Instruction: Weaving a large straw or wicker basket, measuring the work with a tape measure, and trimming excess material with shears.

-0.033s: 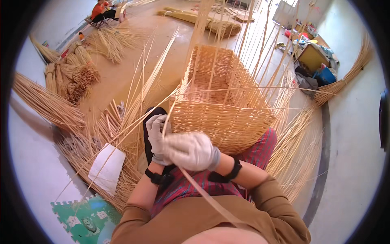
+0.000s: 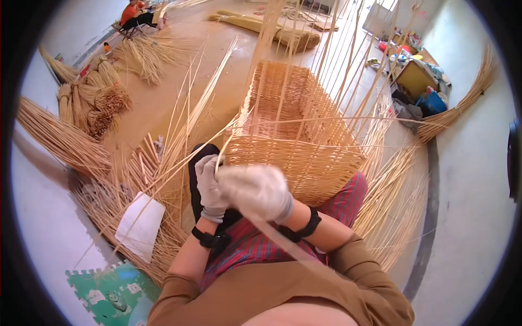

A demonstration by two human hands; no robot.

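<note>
A woven wicker basket (image 2: pixel 296 163) rests on my lap, tilted with its open top facing away and its long uprights standing up. By its near left corner my left hand (image 2: pixel 209 185), in a pale work glove, has its fingers curled round a flat wicker strand (image 2: pixel 291 247). My right hand (image 2: pixel 260 193), gloved the same way, is closed on this strand just beside the left one; motion smears its fingers. From below the right hand the strand trails down over my lap to my brown top. A bent piece of it shows above the left hand.
Loose wicker rods (image 2: pixel 179 146) lie at my left, near a white sheet (image 2: pixel 140 225) and a green foam mat (image 2: pixel 114 296). More rods (image 2: pixel 391 190) spread at right. Bundles (image 2: pixel 100 98) line the left wall. Far left, another person (image 2: pixel 133 16) sits. A cluttered box (image 2: pixel 410 79) stands far right.
My right hand has shifted slightly up and blurs more. The strand's trailing part has swung a little and is smeared. The whole view has moved slightly; the grips look unchanged.
</note>
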